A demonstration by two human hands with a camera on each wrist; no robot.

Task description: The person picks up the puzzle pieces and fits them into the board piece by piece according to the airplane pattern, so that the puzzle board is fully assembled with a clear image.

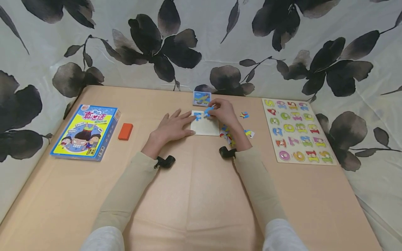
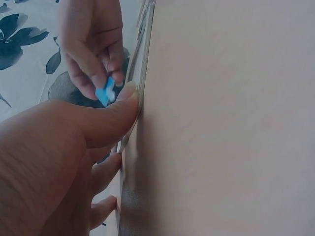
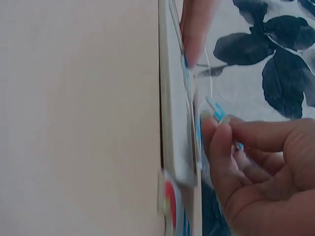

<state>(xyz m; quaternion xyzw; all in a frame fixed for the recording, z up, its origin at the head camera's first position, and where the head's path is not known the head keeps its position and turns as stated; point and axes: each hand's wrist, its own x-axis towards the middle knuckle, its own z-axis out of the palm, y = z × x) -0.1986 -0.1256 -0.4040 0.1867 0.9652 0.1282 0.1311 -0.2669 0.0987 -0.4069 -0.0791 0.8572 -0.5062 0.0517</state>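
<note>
A small blue puzzle piece [image 1: 208, 110] is up in the fingers of the right hand [image 1: 224, 111]. The right grip is pinched together on it, with the thumb and fingertips holding the piece. It is over the far part of a square white board [image 1: 208, 130]. I cannot tell if it touches the board. Next to it, on the left, some blue pieces [image 1: 198, 116] lie on the board.

The left hand [image 1: 172, 127] rests at the left edge of the board. Its grip is apart: the fingers are spread and the thumb touches the edge, too.

Just past the board is a little blue picture card [image 1: 202, 98] with some yellow on it. By the right wrist is a messy bunch of bright loose pieces [image 1: 226, 134]. A few more bits [image 1: 244, 114] lie a little farther right.

On the right side of the tabletop [image 1: 188, 195] lies a big pale sheet [image 1: 299, 134] with rows of bright shapes. On the left, an orange block [image 1: 125, 131] lies near a blue and yellow box [image 1: 84, 132] with cartoon people on it. Behind it all is a white cloth [image 1: 213, 38] with big dark flowers.
</note>
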